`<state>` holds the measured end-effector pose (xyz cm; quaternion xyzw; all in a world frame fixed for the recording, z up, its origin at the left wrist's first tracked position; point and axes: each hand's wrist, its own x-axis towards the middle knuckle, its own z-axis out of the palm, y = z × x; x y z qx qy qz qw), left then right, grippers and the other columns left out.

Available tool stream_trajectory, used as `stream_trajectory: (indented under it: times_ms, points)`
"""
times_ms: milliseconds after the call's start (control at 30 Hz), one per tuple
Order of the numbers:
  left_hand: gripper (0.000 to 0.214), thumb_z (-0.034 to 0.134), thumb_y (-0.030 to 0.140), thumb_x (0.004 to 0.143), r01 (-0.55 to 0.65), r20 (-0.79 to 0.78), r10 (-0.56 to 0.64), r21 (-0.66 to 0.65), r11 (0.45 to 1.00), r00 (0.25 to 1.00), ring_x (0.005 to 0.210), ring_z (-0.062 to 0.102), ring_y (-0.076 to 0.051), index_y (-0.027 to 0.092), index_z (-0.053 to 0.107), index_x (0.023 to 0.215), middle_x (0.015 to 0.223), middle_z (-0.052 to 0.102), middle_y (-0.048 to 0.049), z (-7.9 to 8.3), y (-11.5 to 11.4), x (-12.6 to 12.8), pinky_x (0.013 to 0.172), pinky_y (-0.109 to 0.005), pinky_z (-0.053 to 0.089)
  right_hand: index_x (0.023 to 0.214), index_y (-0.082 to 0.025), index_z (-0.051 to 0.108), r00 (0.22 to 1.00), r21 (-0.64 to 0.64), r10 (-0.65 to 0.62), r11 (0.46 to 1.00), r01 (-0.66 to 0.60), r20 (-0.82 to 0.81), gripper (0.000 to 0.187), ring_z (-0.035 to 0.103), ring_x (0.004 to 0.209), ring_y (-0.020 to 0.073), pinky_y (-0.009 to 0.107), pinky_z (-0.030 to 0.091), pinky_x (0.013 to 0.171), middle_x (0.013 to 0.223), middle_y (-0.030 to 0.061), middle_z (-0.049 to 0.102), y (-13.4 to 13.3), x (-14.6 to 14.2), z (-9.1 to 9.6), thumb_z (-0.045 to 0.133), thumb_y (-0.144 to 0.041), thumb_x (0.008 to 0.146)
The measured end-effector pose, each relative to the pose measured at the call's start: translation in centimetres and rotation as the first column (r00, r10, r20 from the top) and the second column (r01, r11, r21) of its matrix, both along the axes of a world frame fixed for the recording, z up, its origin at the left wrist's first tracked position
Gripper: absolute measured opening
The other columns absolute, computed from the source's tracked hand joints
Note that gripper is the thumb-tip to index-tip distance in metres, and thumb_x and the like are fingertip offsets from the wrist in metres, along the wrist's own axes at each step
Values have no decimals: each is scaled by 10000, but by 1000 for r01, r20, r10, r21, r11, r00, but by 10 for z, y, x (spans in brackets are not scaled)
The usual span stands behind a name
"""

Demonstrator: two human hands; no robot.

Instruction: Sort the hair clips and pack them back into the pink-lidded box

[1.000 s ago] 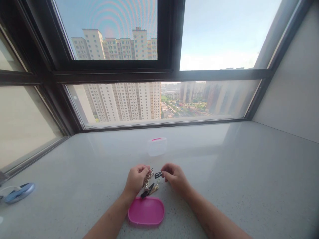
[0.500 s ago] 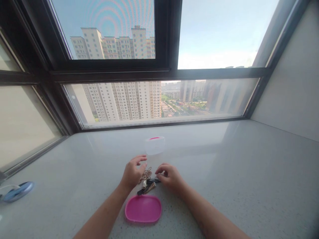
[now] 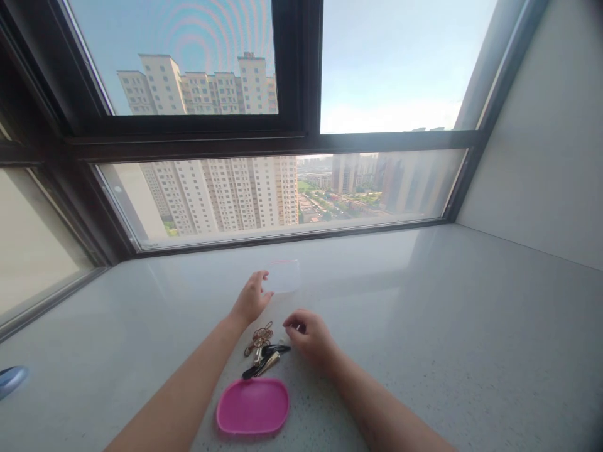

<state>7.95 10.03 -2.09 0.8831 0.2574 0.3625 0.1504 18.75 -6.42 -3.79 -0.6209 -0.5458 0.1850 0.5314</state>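
Observation:
My left hand (image 3: 251,300) reaches forward, its thumb and fingers closed around the left edge of a translucent white container (image 3: 285,277) with a thin pink line along its top. My right hand (image 3: 308,334) is held low with thumb and fingertips pinched together; whatever is between them is too small to make out. Between my forearms lies a small pile: thin brown hair ties (image 3: 262,338), and black and gold hair clips (image 3: 268,363) below them. Nearest me, a shallow pink oval lid (image 3: 253,408) rests against the lower end of the pile.
The pale speckled sill (image 3: 447,339) stretches to a dark-framed window (image 3: 301,144). At the far left edge sits a blue rounded object (image 3: 12,380), partly cut off. A white wall (image 3: 541,188) rises on the right.
My left hand has moved forward from beside the hair ties to the container and taken hold of it. My right hand stays near the pile. The view has shifted slightly right.

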Motion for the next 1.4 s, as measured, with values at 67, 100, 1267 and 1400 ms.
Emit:
stream_trajectory:
  times_ms: [67,100,1267,1400]
  points:
    - [477,578,132,657,-10,25,11,-36,999,1000,590,508,-115,200,427,1105,851,539,-1,-1,2,2,633,-286,467,714,-145,656,1000,10,-17,1000,17,-25,147,527,592,114,208,409,558,684,20,602,1,1,-1,528,-94,662]
    - [482,577,135,659,-13,36,15,-53,998,999,569,496,-106,203,413,1107,815,526,15,-2,2,3,608,-269,460,719,-144,652,999,15,-22,1000,23,-34,143,529,591,114,208,412,556,685,20,601,2,1,-1,529,-98,663]
    - [119,535,213,724,7,-134,-34,-195,981,990,643,521,-144,193,619,806,755,592,-11,22,-82,-62,627,-263,418,855,-178,664,955,57,227,969,-242,192,234,544,680,119,217,422,625,799,23,587,-13,-8,5,617,-107,637]
    - [153,550,214,708,-22,-196,-23,-229,973,980,681,538,-165,205,613,847,794,596,-19,8,-100,-85,649,-279,429,862,-220,705,878,-9,370,923,-385,305,265,564,817,165,261,426,756,875,38,611,-14,-13,0,680,-143,610]
